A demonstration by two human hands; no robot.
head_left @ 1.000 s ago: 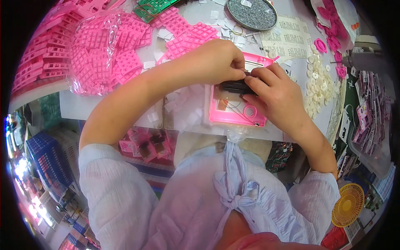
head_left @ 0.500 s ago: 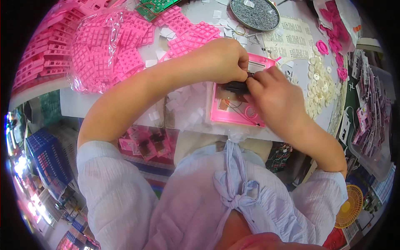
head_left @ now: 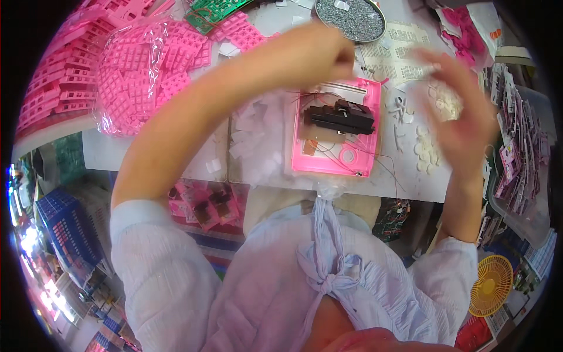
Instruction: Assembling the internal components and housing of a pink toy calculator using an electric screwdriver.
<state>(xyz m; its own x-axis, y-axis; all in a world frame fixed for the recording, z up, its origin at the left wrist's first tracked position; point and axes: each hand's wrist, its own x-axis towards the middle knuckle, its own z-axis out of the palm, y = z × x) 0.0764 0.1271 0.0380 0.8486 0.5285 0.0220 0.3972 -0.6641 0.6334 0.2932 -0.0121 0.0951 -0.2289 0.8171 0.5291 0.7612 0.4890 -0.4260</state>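
Observation:
A pink plastic casing (head_left: 365, 159) lies on the table in front of me, its inside facing up. Across it rests a black mechanism (head_left: 340, 120), with thin wires around it. My left hand (head_left: 319, 53) hovers over the casing's far edge, near a round tray of small metal screws (head_left: 355, 22). Its fingers are curled in, and what they hold, if anything, is hidden. To the right of the casing my right hand (head_left: 463, 114) is raised and blurred, thumb and fingers apart, above a spread of small cream-white discs (head_left: 427, 154).
Pink keypad-like parts (head_left: 126, 88) in a clear bag and stacked pink frames (head_left: 56, 76) fill the left. Green circuit boards (head_left: 214, 13) lie at the back. A printed sheet (head_left: 396, 50) is by the tray. A bin of purplish strips (head_left: 522, 158) stands right.
Both hands have come off the black mechanism. My left hand has moved away from me toward the tray; my right has swung right and opened. The casing shows more fully.

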